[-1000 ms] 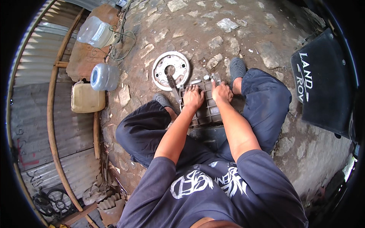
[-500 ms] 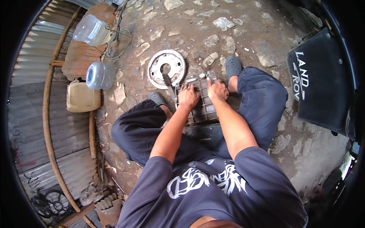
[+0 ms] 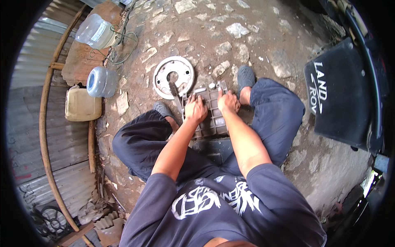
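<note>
A person squats on a rough stone-paved ground, knees wide, bent over a grey ribbed metal casing that lies flat between the feet. Both bare hands press down on its top face. The left hand is curled, fingers drawn together over the casing's left part, and a dark-handled tool juts out just beyond it toward a round metal backing plate; whether the hand actually grips that tool cannot be made out. The right hand rests on the upper right part of the casing, fingers bent and close together, holding nothing that shows. Judging by how things lie, the work looks mid-way: the casing is still in one piece under the hands, the round plate already lies apart on the stones. Off to the left stand a clear water jug and a yellowish jerrycan by a corrugated wall.
</note>
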The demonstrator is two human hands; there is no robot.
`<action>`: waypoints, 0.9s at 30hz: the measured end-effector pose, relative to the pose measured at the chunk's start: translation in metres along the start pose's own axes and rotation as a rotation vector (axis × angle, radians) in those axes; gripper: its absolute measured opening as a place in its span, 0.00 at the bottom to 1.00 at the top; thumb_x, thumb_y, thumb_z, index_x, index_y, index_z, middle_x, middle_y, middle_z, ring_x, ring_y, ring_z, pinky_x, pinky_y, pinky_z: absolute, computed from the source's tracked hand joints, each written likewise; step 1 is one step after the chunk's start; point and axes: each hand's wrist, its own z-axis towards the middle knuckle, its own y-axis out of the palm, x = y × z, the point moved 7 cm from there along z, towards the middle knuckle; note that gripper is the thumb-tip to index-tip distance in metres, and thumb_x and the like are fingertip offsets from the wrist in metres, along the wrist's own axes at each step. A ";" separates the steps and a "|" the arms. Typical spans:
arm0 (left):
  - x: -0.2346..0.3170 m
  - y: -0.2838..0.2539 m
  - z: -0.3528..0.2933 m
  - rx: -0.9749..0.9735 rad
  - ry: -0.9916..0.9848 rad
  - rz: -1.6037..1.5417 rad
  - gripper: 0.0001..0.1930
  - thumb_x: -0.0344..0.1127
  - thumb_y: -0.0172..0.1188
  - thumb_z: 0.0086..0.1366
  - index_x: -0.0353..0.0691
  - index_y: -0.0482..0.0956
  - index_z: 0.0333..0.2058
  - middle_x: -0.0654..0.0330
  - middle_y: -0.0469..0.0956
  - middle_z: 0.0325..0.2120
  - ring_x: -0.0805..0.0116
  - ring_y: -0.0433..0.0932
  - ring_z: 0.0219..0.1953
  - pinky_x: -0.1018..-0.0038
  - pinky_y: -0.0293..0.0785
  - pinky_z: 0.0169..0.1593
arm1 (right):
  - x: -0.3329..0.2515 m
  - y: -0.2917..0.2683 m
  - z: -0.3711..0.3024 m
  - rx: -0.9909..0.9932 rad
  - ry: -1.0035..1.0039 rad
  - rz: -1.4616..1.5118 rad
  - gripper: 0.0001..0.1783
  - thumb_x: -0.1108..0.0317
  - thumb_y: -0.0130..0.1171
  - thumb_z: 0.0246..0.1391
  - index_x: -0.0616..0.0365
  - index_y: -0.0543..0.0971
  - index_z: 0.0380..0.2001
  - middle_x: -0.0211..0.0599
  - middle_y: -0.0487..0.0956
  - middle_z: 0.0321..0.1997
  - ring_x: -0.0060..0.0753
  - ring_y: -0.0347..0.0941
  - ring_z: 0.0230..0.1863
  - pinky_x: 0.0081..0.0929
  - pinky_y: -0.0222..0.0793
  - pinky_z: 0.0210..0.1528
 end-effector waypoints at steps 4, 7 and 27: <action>0.003 0.002 -0.004 -0.016 -0.009 0.069 0.34 0.42 0.52 0.65 0.25 0.69 0.65 0.37 0.69 0.66 0.45 0.63 0.73 0.58 0.52 0.78 | -0.004 -0.006 -0.004 -0.006 0.009 -0.018 0.38 0.32 0.44 0.68 0.55 0.77 0.60 0.51 0.79 0.62 0.57 0.76 0.64 0.53 0.69 0.65; -0.006 0.003 0.002 0.036 -0.038 0.027 0.34 0.40 0.51 0.65 0.24 0.69 0.65 0.38 0.70 0.66 0.46 0.64 0.73 0.59 0.53 0.78 | -0.006 -0.003 -0.003 0.002 -0.001 -0.015 0.37 0.34 0.44 0.69 0.55 0.78 0.60 0.50 0.79 0.62 0.57 0.76 0.64 0.53 0.69 0.65; -0.007 0.012 -0.009 0.197 -0.150 -0.159 0.28 0.42 0.48 0.74 0.31 0.69 0.67 0.42 0.72 0.66 0.46 0.67 0.71 0.57 0.62 0.73 | -0.004 0.003 0.001 -0.016 0.004 0.044 0.39 0.33 0.43 0.68 0.56 0.77 0.61 0.51 0.78 0.63 0.58 0.73 0.66 0.53 0.65 0.68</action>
